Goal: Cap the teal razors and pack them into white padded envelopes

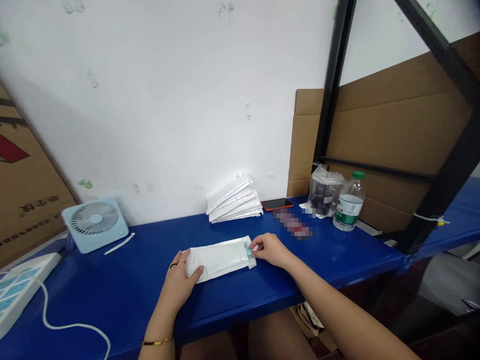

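A slim white packet [219, 257], which looks like a padded mailing envelope, lies slightly tilted on the blue table [150, 280]. My left hand [182, 277] grips its left end, thumb on top and fingers curled along the far edge. At the right end a small pale teal piece [248, 249] shows in the packet's mouth. My right hand [273, 250] pinches there with closed fingertips; the teal piece's full shape is hidden. Beyond the packet, a fanned stack of similar white packets [236, 202] leans near the wall.
A light blue fan [95, 224] and a white strip [120, 243] are at the left, with a white power strip [26, 285] and cable nearer. Toward the right back are a phone [277, 204], a blurred-out item [292, 223], a bagged dark object [323, 192] and a green-capped bottle [349, 202].
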The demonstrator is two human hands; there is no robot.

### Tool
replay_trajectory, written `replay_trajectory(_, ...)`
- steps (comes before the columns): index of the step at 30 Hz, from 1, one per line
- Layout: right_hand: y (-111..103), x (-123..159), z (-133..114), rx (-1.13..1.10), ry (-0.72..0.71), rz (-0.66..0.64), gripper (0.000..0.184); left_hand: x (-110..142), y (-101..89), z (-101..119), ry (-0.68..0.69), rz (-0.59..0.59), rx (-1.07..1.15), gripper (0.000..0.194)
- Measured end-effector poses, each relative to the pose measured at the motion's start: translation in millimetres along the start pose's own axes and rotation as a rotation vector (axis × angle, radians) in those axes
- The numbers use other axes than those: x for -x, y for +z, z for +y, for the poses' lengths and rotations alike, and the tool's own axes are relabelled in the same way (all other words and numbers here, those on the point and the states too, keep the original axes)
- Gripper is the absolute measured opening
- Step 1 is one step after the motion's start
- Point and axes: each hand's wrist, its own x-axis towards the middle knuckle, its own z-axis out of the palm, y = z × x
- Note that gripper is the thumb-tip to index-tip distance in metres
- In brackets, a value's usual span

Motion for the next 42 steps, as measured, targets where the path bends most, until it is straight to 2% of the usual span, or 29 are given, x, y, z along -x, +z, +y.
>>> replay_trajectory(3, -2, 1, -2, 0.013, -0.030, 0.010, 0.021, 3, -4.6, 5, 0.015, -0.027, -0.025, 0.064)
replay_trajectory(5, -6, 5, -2, 0.073, -0.057, 0.027, 0.021, 7, -7.6, 12, -0.050, 0.000, -0.129, 0.059)
replay_trajectory(8, -9, 14, -4, 0.098, -0.112, -0.046, 0.015, 14, -6.9, 29, -0.172, 0.130, -0.280, 0.052)
replay_trajectory(10, -4, 22, -8, 0.071, -0.131, -0.103, 0.012, 16, -1.8, 42, -0.176, 0.094, -0.262, 0.051)
replay_trajectory(12, 4, 32, -14, 0.034, -0.157, -0.149, 0.014, 15, 4.8, 54, -0.108, -0.029, -0.207, 0.052)
replay_trajectory(15, 12, 47, -25, -0.025, -0.207, -0.259, 0.023, 9, 9.5, 66, 0.135, -0.145, -0.098, 0.048)
replay_trajectory(16, 11, 51, -27, -0.032, -0.228, -0.276, 0.025, 8, 8.7, 68, 0.212, -0.136, -0.062, 0.046)
replay_trajectory(18, 4, 53, -31, -0.009, -0.295, -0.238, 0.022, 13, 4.9, 73, 0.289, -0.023, -0.020, 0.042)
replay_trajectory(20, -6, 47, -32, 0.055, -0.377, -0.136, 0.021, 26, 1.9, 80, 0.281, 0.114, 0.007, 0.038)
replay_trajectory(21, -10, 42, -32, 0.086, -0.411, -0.106, 0.025, 35, 2.2, 84, 0.273, 0.137, 0.034, 0.036)
replay_trajectory(22, -14, 37, -31, 0.105, -0.437, -0.115, 0.030, 44, 3.8, 89, 0.275, 0.124, 0.063, 0.037)
replay_trajectory(25, -15, 21, -28, 0.084, -0.469, -0.264, 0.040, 66, 13.6, 97, 0.284, 0.073, 0.087, 0.054)
replay_trajectory(27, -9, 16, -26, 0.081, -0.459, -0.303, 0.035, 71, 17.9, 96, 0.299, 0.053, 0.113, 0.057)
replay_trajectory(31, 7, 23, -27, 0.114, -0.387, -0.196, 0.027, 62, 9.9, 80, 0.345, -0.001, 0.204, 0.040)
replay_trajectory(34, 13, 29, -30, 0.090, -0.371, -0.205, 0.040, 54, -0.7, 66, 0.344, -0.036, 0.225, 0.041)
replay_trajectory(36, 16, 28, -32, 0.112, -0.381, -0.205, 0.054, 50, -4.6, 61, 0.359, -0.110, 0.232, 0.054)
replay_trajectory(37, 18, 26, -32, 0.132, -0.386, -0.191, 0.055, 49, -5.6, 59, 0.354, -0.148, 0.234, 0.059)
replay_trajectory(39, 22, 22, -31, 0.181, -0.382, -0.138, 0.044, 45, -6.9, 59, 0.322, -0.192, 0.237, 0.060)
replay_trajectory(42, 28, 19, -30, 0.235, -0.375, -0.071, 0.025, 38, -9.2, 63, 0.310, -0.182, 0.254, 0.049)
